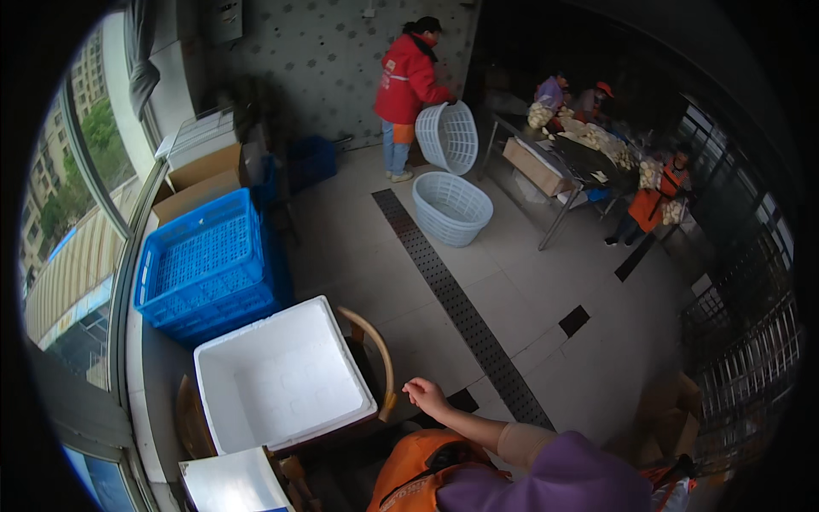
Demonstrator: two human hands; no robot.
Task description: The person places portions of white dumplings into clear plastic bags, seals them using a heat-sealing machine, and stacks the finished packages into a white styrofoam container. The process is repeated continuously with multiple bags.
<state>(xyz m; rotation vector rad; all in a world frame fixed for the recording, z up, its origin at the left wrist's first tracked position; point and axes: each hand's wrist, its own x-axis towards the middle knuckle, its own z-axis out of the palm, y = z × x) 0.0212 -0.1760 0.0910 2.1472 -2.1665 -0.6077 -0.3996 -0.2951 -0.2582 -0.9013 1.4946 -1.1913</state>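
My right hand (427, 397) is out in front of my orange apron (416, 464), its fingers curled in a loose fist with nothing visible in it. Close to its left is the curved wooden armrest (382, 349) of a chair. A white foam box (281, 377), open at the top with nothing inside, sits tilted in the view within that chair. A white flat panel (233, 483) lies at the box's near edge. My left hand is out of view.
Blue plastic crates (205, 262) are stacked by the window. A person in a red jacket (406, 80) holds a white basket (448, 137) above stacked baskets (453, 208). Other people work around a table (576, 169) with pale food pieces. A drain grate (457, 304) crosses the floor.
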